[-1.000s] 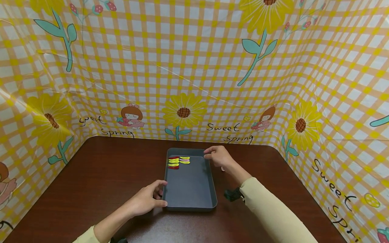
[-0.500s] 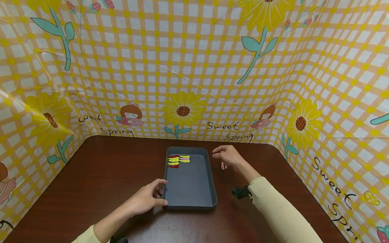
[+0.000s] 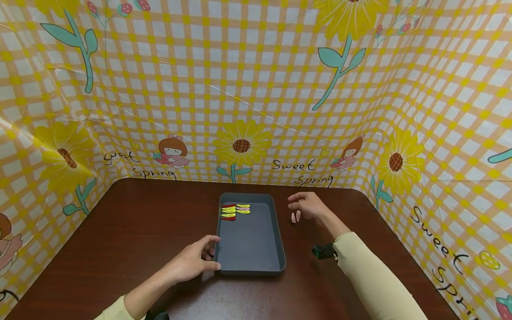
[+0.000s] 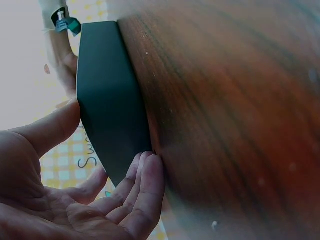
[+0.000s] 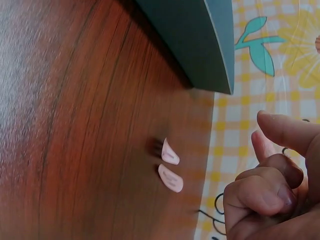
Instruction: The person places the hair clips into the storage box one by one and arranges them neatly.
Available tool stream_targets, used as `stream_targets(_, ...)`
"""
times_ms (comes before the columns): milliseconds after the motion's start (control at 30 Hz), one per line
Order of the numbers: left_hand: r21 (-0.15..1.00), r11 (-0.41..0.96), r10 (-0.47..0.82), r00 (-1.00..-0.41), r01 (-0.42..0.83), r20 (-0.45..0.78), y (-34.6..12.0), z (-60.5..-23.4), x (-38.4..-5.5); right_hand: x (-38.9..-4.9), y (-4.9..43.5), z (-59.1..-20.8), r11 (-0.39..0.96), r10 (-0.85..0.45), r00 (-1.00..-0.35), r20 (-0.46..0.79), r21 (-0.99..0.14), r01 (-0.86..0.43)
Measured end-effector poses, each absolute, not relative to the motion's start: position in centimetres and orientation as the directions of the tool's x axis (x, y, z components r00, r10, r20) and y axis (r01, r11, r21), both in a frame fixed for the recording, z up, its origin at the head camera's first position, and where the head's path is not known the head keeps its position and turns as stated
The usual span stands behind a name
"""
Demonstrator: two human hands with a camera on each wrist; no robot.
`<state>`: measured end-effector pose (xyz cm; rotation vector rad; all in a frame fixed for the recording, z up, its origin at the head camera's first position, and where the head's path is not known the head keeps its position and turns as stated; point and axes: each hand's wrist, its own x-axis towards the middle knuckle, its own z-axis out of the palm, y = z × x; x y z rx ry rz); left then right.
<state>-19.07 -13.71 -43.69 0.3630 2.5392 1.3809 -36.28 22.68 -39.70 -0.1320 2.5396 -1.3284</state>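
Observation:
A dark grey baking tray (image 3: 250, 249) lies on the table. My left hand (image 3: 194, 263) grips its left side near the front; in the left wrist view the thumb touches the rim and the fingertips reach the foot of the wall (image 4: 107, 90). Inside at the far left, red hair clips (image 3: 229, 218) and yellow hair clips (image 3: 228, 211) form one column. Beside them, a pink hair clip (image 3: 242, 209) lies between two yellow ones. Right of the tray, my right hand (image 3: 311, 206) hovers just beyond two loose pink hair clips (image 5: 171, 178), with nothing visible between thumb and index finger.
The dark brown wooden table (image 3: 148, 222) extends around the tray. A checked cloth (image 3: 192, 111) with sunflowers rises behind it and on both sides. A dark wrist device (image 3: 324, 251) sits at my right cuff.
My right hand has moved from the tray's far right corner rightward, uncovering the two pink hair clips on the table. My left hand stays at the tray's left side.

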Motion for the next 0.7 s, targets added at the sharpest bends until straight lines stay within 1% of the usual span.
stream_targets(233,0.84,0.531,0.324,-0.943,0.114,-0.077,-13.6,-43.7,-19.1,-36.6,23.6,-40.4,0.573,-0.189,-0.962,-0.198,-0.818,0.056)
stream_targets(500,0.845,0.524,0.325,-0.942,0.108,-0.08,-13.7,-43.7,-19.0,-37.3,25.0,-41.8,0.529,-0.218,-0.952,-0.217,-0.846,0.072)
stream_targets(700,0.845,0.521,0.326,-0.943,0.117,-0.071,-13.7,-43.7,-19.0,-37.7,25.9,-42.7,0.538,-0.217,-0.951,-0.219,-0.84,0.071)
